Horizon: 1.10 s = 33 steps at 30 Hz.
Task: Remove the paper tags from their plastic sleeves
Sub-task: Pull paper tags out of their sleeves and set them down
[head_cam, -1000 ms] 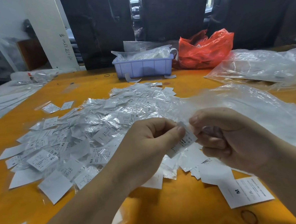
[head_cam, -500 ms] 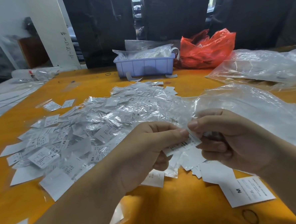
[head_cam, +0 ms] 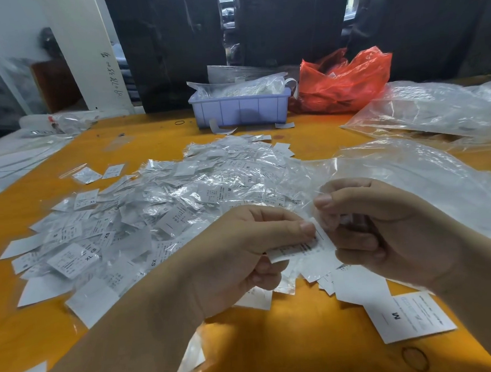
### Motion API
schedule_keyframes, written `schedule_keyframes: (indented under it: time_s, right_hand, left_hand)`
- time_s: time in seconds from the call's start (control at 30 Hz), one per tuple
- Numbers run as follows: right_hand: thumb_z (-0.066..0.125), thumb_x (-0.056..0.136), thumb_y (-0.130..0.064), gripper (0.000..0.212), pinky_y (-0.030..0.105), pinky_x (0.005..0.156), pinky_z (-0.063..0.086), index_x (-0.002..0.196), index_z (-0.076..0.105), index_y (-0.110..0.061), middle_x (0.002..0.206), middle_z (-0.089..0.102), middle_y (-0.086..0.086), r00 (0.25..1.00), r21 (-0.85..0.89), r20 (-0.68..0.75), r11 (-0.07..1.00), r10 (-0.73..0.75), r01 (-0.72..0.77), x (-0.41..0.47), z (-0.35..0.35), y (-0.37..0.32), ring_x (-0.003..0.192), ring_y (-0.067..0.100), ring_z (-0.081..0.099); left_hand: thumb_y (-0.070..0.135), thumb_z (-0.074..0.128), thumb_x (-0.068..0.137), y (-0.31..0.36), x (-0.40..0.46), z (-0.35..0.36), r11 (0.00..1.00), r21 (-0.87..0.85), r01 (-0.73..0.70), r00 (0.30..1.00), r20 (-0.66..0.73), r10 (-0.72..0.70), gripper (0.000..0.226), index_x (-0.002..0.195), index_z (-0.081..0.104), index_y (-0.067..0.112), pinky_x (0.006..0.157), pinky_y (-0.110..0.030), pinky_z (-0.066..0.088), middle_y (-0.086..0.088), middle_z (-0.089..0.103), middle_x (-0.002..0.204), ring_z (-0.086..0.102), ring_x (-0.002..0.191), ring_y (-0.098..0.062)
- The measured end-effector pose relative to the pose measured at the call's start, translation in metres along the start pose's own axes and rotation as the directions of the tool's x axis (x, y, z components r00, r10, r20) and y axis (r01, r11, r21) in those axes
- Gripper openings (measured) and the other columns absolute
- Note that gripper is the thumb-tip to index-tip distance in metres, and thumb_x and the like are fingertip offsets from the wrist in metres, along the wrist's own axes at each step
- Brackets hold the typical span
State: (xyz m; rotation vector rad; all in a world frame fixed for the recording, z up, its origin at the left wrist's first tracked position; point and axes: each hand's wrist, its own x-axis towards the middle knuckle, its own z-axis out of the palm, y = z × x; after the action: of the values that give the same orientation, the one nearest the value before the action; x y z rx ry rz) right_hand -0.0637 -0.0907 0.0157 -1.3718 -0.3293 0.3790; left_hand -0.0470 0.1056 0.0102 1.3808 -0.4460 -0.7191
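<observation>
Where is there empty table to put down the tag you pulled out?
Bare orange table lies just below both hands, beside the loose M tag. More shows between the tag pile and the blue bin. The pile itself is crowded; clear bags cover the right.

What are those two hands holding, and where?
One paper tag in its sleeve: left hand pinches its left part, right hand the clear plastic at its right end.

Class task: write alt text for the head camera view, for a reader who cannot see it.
Two hands pull at one paper tag above an orange table: the left hand pinches the tag, the right hand pinches its clear sleeve. A heap of sleeved tags lies behind, with a blue tray and a red bag beyond.
</observation>
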Motion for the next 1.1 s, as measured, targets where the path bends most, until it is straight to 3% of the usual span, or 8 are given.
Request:
schedule_keyframes:
  time_s: [0.33,0.6,0.8,1.1]
  right_hand:
    - [0.067,0.073,-0.026,0.021,0.013,0.038,0.023,0.058,0.056,-0.015,0.051,0.040,-0.001,0.999,0.008,0.031,1.000,0.012,-0.012,0.0008,-0.0005,0.0004,0.037,0.007,0.028]
    - [0.066,0.074,-0.023,0.017,0.014,0.037,0.022,0.062,0.061,-0.013,0.048,0.047,-0.003,0.995,-0.001,0.097,1.000,0.018,-0.018,0.0001,-0.0008,0.0010,0.038,0.007,0.027]
    - [0.071,0.074,-0.026,0.018,0.018,0.038,0.022,0.066,0.065,-0.011,0.050,0.046,-0.002,1.000,-0.136,0.005,0.990,-0.028,0.029,0.0004,0.0009,0.0005,0.041,0.010,0.024]
    - [0.066,0.076,-0.018,0.009,0.018,0.038,0.023,0.070,0.073,-0.016,0.058,0.053,0.005,0.986,-0.245,-0.096,0.963,-0.136,0.109,0.0010,0.0034,0.0007,0.039,0.009,0.029]
  left_hand:
    - [0.017,0.066,0.080,0.0021,-0.0006,0.0009,1.000,-0.026,0.013,1.000,-0.010,-0.014,0.010,0.073,0.067,0.010,0.043,-0.019,0.022,0.001,0.047,0.057,0.030,0.045,-0.008]
    - [0.024,0.080,0.068,0.0028,0.0008,0.0005,0.998,-0.053,-0.038,0.988,-0.155,0.029,0.025,0.081,0.066,0.007,0.042,-0.018,0.029,-0.005,0.056,0.067,0.033,0.050,-0.011]
    - [0.027,0.073,0.068,0.0004,0.0039,0.0017,0.994,-0.057,-0.096,0.967,-0.240,0.079,0.025,0.082,0.068,0.006,0.043,-0.018,0.030,-0.005,0.059,0.068,0.033,0.050,-0.011]
    - [0.022,0.074,0.068,-0.0004,0.0046,0.0003,0.999,-0.048,-0.009,0.971,-0.238,-0.002,0.026,0.086,0.069,0.004,0.042,-0.019,0.027,-0.002,0.055,0.063,0.034,0.049,-0.011]
